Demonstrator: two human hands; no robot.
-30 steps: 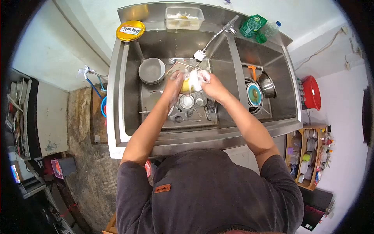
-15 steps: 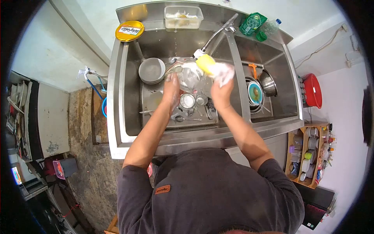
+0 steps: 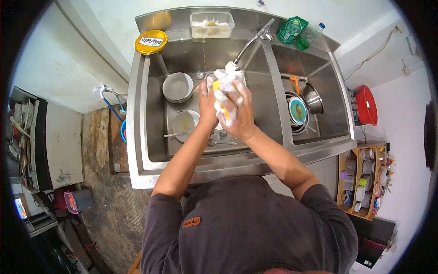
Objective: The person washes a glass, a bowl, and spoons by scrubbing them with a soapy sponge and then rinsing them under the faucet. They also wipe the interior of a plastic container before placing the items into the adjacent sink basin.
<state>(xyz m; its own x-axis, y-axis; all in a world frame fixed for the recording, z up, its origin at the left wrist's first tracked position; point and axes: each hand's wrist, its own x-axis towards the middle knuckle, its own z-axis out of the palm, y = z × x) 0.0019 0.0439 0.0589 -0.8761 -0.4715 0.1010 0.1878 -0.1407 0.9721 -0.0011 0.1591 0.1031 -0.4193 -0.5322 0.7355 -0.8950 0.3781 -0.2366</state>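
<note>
My right hand (image 3: pixel 242 114) is closed round a yellow sponge (image 3: pixel 217 85) thick with white foam. It presses against my left hand (image 3: pixel 208 102) above the left sink basin. My left hand is curled round a clear glass, which the foam and my right fingers now cover almost fully. Below my hands, a spoon (image 3: pixel 222 143) lies on the basin floor. A bowl (image 3: pixel 182 122) with a spoon handle across it sits left of my left wrist. Farther left stand stacked bowls (image 3: pixel 178 86). The flexible faucet (image 3: pixel 248 47) ends just above the foam.
The right basin (image 3: pixel 315 132) holds stacked dishes, a metal pot (image 3: pixel 313 98) and an orange-handled item (image 3: pixel 295 84). Along the back ledge are a yellow round lid (image 3: pixel 151 42), a plastic tub (image 3: pixel 212 29), a green pouch (image 3: pixel 292 30) and a plastic bottle (image 3: pixel 315 32).
My right hand has brought the foamy sponge left and down onto the glass at my left hand. The two hands were apart before and now meet. The bowl at left shows more clearly.
</note>
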